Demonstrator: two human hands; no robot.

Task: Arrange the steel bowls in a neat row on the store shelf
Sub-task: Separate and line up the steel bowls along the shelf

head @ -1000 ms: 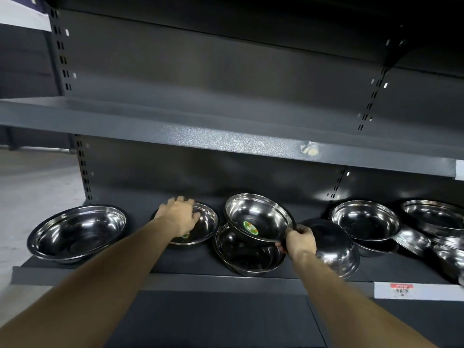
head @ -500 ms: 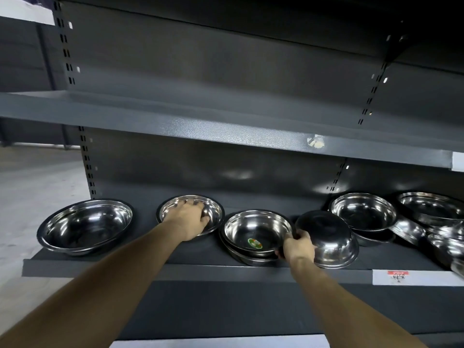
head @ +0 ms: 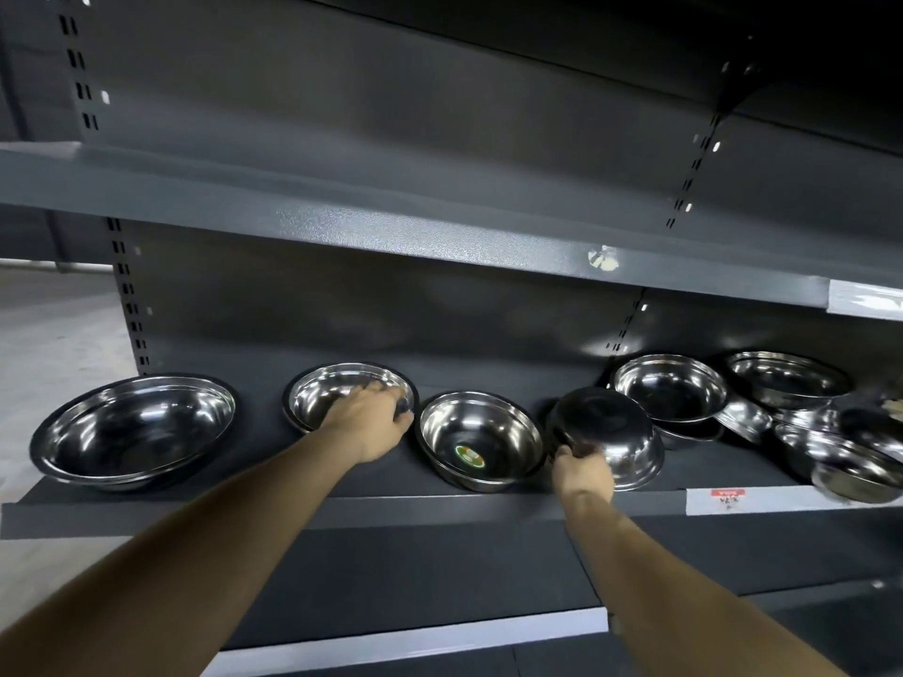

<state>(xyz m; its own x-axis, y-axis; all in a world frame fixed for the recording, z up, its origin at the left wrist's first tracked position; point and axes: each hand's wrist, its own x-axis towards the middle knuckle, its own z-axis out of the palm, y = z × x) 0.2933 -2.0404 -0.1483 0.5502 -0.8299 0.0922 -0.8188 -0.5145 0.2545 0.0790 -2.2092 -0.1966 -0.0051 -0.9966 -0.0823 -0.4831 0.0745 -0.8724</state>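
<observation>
Gripping the near rim of an upturned bowl (head: 608,434) with the right hand (head: 581,469), fingers curled round the edge, just beside the sticker bowl (head: 481,444) on the lower shelf (head: 440,505). Now resting flat at the shelf front, that sticker bowl, no more lifted and tilted over another bowl as one second before; released by the right hand, which moved over to the upturned bowl. Meaning for the task, as a judgement: third place of the row settled, the fourth in hand, probably to be turned upright. Farther back, left hand (head: 366,422) laid over the right rim of the second bowl (head: 349,398), fingers bent over the edge; real grip or only resting, cannot tell. Leftmost, big bowl (head: 134,430) standing apart. At right rear, disordered heap of bowls (head: 782,408), still to be arranged.
</observation>
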